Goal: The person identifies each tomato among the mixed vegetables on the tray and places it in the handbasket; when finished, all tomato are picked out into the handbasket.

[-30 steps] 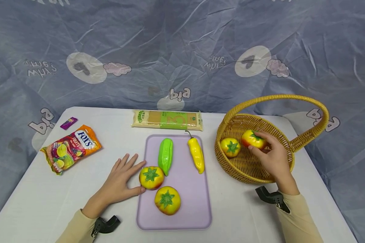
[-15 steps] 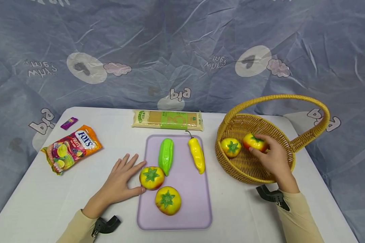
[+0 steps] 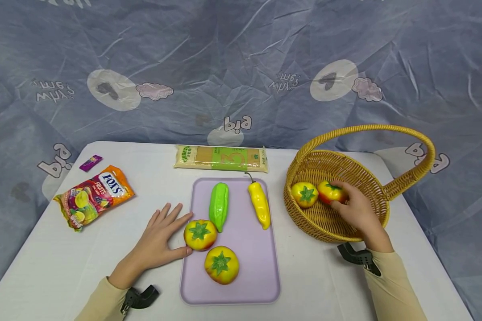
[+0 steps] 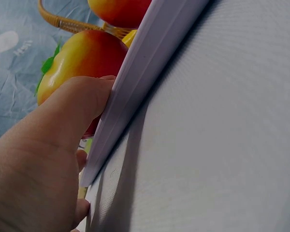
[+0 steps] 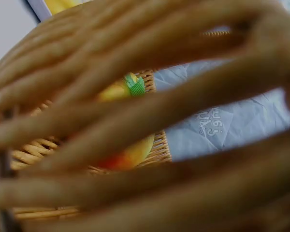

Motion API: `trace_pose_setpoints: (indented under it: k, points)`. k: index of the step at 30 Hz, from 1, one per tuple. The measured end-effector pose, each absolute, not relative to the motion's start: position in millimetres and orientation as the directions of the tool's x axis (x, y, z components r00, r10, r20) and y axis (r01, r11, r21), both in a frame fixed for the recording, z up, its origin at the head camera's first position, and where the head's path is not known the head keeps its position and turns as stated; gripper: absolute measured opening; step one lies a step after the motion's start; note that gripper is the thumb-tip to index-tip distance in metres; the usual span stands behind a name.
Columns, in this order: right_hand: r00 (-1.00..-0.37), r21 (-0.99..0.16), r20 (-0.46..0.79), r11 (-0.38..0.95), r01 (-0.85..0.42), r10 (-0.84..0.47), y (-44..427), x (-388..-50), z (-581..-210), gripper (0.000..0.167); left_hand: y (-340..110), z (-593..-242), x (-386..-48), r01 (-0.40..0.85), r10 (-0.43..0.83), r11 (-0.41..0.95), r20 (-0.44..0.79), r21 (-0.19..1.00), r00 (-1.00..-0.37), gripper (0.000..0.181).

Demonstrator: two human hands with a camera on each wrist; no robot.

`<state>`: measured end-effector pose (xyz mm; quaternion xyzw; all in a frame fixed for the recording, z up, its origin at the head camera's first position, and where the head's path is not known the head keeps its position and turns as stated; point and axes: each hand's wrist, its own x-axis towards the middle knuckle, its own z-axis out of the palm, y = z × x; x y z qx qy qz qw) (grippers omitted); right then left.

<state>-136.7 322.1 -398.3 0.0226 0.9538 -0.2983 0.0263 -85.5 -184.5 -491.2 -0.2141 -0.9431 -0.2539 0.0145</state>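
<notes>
The right hand [image 3: 357, 207] reaches down into the basket, its thumb and fingers grasping a glossy yellow-and-red rounded fruit with a green leafy top [image 3: 327, 191]. That fruit sits inside the basket, just beside a second yellow fruit with a green star-shaped cap [image 3: 304, 195]; whether the two touch, I cannot tell. Around them stands the round, golden-brown woven wicker basket [image 3: 305, 228], its tall arched handle [image 3: 369, 128] rising over the far side and to the right. The right-wrist view is largely covered by blurred brown bands, with part of a fruit showing between them. The left hand [image 3: 157, 240] is released, palm down with fingers spread, its thumb tip against the left rim of the pale purple rectangular plastic tray [image 3: 249, 285]. Just beside that thumb, on the tray, lies a yellow-and-red fruit with a green cap [image 3: 200, 235], and nearer the person is a larger yellow fruit with a green cap [image 3: 222, 265]. Farther up the tray are a bright green ridged pod-shaped vegetable [image 3: 218, 206] and, near the right rim, a long yellow pepper with a dark stem [image 3: 259, 205]. Beyond the tray lies a flat green-and-tan noodle packet [image 3: 221, 158]; to the left, well apart from it, are an orange-and-red FOX'S candy bag [image 3: 96, 196] and a small purple wrapper [image 3: 90, 163]. A white cloth-covered table [image 3: 313, 267] bears everything, before a wrinkled blue-grey printed curtain [image 3: 225, 53].
</notes>
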Motion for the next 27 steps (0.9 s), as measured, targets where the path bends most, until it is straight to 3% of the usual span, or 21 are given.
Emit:
trace_pose_setpoints:
  k: [4,27]
  points:
    - [-0.994,-0.578,-0.108,0.812,0.081,0.022,322.8,-137.1,-398.0,0.058,-184.3,-490.9,-85.4,0.412,0.398,0.778,0.136,0.475,-0.907,0.083]
    - [-0.995,-0.556,-0.077,0.826,0.093,0.06,318.1,-137.8,-399.9,0.057,-184.2,-489.7,-85.2,0.409,0.397,0.78,0.131,0.474,-0.908,0.083]
